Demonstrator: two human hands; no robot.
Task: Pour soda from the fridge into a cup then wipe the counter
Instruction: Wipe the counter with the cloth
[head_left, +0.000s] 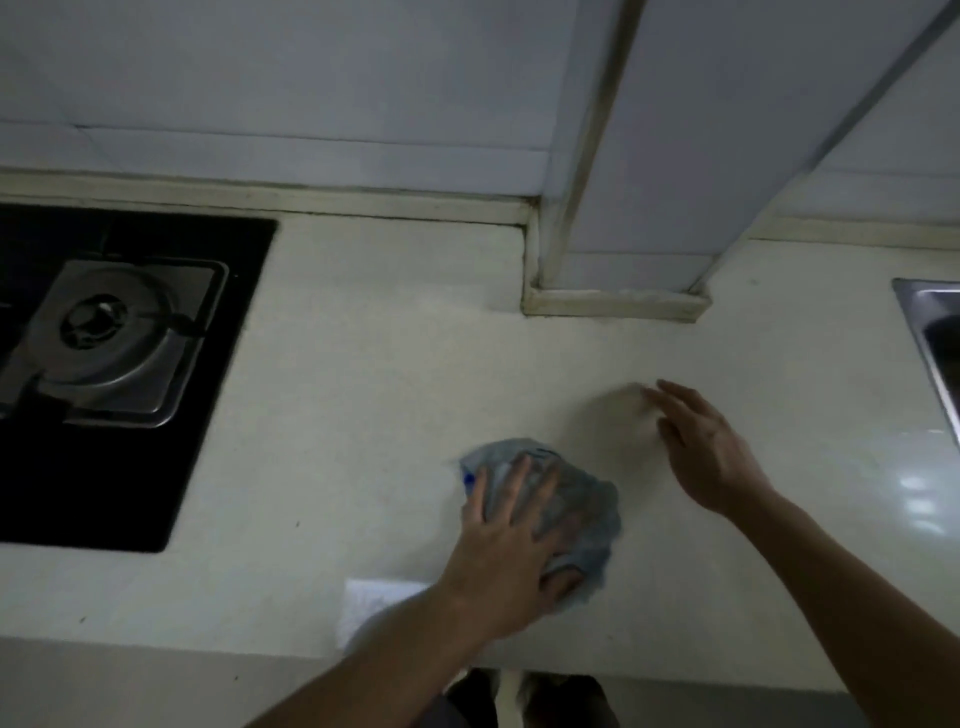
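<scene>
One cloth (566, 499) on the counter (363, 389); left hand (511, 540) presses it flat, right hand (706, 447) spread above.

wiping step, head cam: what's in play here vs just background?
In play:
- crumpled blue-grey cloth, pressed flat under the left hand
- pale speckled stone counter
- right hand, fingers straight, blurred, holding nothing

Background:
- black glass hob with steel gas burner
- steel sink corner
- white paper near the counter edge
</scene>
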